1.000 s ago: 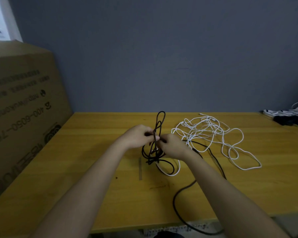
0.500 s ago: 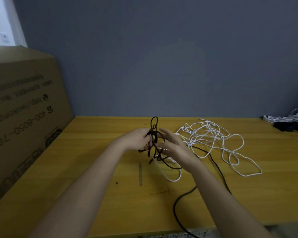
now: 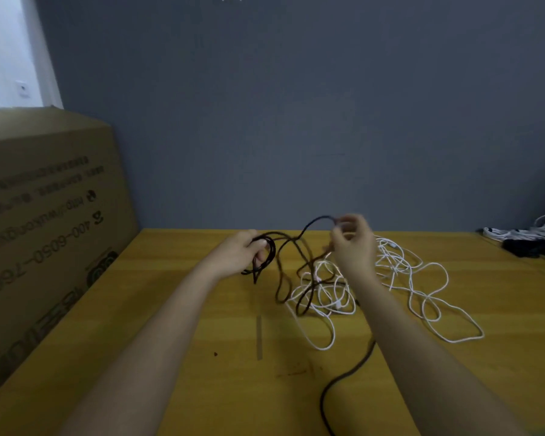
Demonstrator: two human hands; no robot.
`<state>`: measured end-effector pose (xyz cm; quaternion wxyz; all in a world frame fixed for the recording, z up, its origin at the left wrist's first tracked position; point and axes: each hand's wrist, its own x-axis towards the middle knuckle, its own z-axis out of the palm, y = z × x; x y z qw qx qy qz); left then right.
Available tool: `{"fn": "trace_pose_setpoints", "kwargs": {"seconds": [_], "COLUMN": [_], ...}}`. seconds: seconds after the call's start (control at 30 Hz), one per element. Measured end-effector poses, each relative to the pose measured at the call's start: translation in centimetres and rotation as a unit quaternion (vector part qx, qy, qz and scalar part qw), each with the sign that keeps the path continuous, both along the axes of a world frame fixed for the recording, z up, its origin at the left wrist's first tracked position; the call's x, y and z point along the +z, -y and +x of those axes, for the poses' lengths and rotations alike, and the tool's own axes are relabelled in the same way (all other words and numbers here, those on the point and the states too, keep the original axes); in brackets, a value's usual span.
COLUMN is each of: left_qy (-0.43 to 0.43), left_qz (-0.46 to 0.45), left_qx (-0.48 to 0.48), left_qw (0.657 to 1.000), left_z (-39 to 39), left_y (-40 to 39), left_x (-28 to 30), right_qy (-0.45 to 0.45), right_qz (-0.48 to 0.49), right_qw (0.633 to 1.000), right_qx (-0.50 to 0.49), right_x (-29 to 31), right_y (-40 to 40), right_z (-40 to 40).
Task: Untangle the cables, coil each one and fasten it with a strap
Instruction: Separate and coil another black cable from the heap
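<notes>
- Yellow wooden tabletop (image 3: 177,309), worn, with a grey strip of tape (image 3: 259,336) and a few dark marks near the middle.
- Butted at the far edge against a plain blue-grey wall (image 3: 296,121); paler white wall with a small socket visible at upper left.
- Large cardboard box (image 3: 44,221) standing along the left side, printed lettering upside down.
- At the far right corner, a heap of white cords and something black (image 3: 529,240), well apart from the work.
- Left hand (image 3: 244,253) raised above the tabletop, fingers curled in a closed grip round a small coil of the black cable (image 3: 283,272).
- Black cable running from that coil in an arc up to the right hand (image 3: 353,243), then hanging in loose loops down to the tabletop between the hands.
- Right hand lifted slightly higher, blurred; thumb and fingertips apparently in a pinching grip on the top of the black arc.
- Another black length trailing across the near tabletop and off the front edge, under the right forearm.
- White cable (image 3: 422,294) sprawled in loose tangled loops on the tabletop right of centre, crossing the hanging black loops just below the right hand.
</notes>
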<state>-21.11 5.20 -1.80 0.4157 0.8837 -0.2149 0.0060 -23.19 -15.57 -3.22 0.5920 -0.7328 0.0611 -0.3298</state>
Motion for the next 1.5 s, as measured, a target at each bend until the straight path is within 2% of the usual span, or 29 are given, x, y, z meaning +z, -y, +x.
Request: {"fn": "trace_pose_setpoints", "kwargs": {"seconds": [0.03, 0.07, 0.17, 0.3, 0.4, 0.5, 0.57, 0.67, 0.77, 0.9, 0.97, 1.03, 1.17, 1.23, 1.33, 1.5], "left_qy": [0.013, 0.029, 0.059, 0.072, 0.059, 0.037, 0.003, -0.021, -0.075, -0.137, -0.171, -0.197, -0.238, -0.226, -0.206, -0.228], "left_qz": [-0.018, -0.031, -0.037, -0.022, -0.043, -0.094, -0.129, -0.122, -0.185, -0.235, -0.262, -0.277, -0.314, -0.328, -0.351, -0.448], "left_qx": [0.012, 0.027, 0.055, 0.062, 0.048, 0.018, -0.015, -0.045, -0.068, -0.098, -0.105, -0.13, -0.199, -0.227, -0.259, -0.246], "left_qw": [1.0, 0.999, 0.996, 0.995, 0.996, 0.995, 0.992, 0.991, 0.977, 0.957, 0.944, 0.931, 0.897, 0.889, 0.876, 0.829], "left_z": [0.0, 0.0, 0.1, 0.2, -0.2, -0.9, -1.5, -2.1, -2.1, -2.1, -2.1, -2.1, -3.1, -3.7, -4.3, -4.5], "left_y": [-0.1, -0.2, 0.2, 1.0, 1.7, 1.9, 1.7, 1.6, 1.3, 0.9, 0.9, 1.0, 1.5, 1.7, 2.1, 3.2], "left_x": [0.4, 0.9, 1.7, 2.1, 2.5, 3.1, 3.6, 4.0, 4.0, 3.8, 3.6, 3.4, 3.3, 3.2, 2.7, 1.5], "right_qy": [0.005, -0.012, -0.108, -0.021, -0.07, -0.082, -0.069, -0.058, -0.047, -0.061, -0.061, -0.06, -0.044, -0.033, -0.031, -0.08], "right_qz": [0.047, 0.05, -0.08, -0.084, -0.142, -0.216, -0.168, -0.058, 0.004, 0.114, 0.149, 0.179, 0.22, 0.231, 0.227, 0.192], "right_qw": [0.999, 0.999, 0.987, 0.976, 0.943, 0.924, 0.929, 0.928, 0.926, 0.886, 0.885, 0.902, 0.929, 0.931, 0.929, 0.917], "right_qx": [0.002, 0.019, 0.091, 0.202, 0.294, 0.303, 0.324, 0.363, 0.374, 0.446, 0.436, 0.387, 0.296, 0.279, 0.29, 0.341], "right_x": [0.9, 1.6, 2.4, 3.0, 2.5, 0.9, 0.4, 0.6, 0.9, 0.6, 0.5, 0.6, 1.0, 1.3, 1.5, 1.5], "right_y": [0.5, 1.0, 1.4, -0.1, -1.7, -2.6, -2.8, -3.1, -3.0, -2.7, -3.1, -3.7, -4.3, -4.6, -4.6, -3.9], "right_z": [0.6, 1.2, 2.1, 0.5, -0.6, -0.9, -1.3, -1.8, -2.5, -3.6, -3.8, -3.7, -3.0, -2.7, -2.7, -2.6]}}
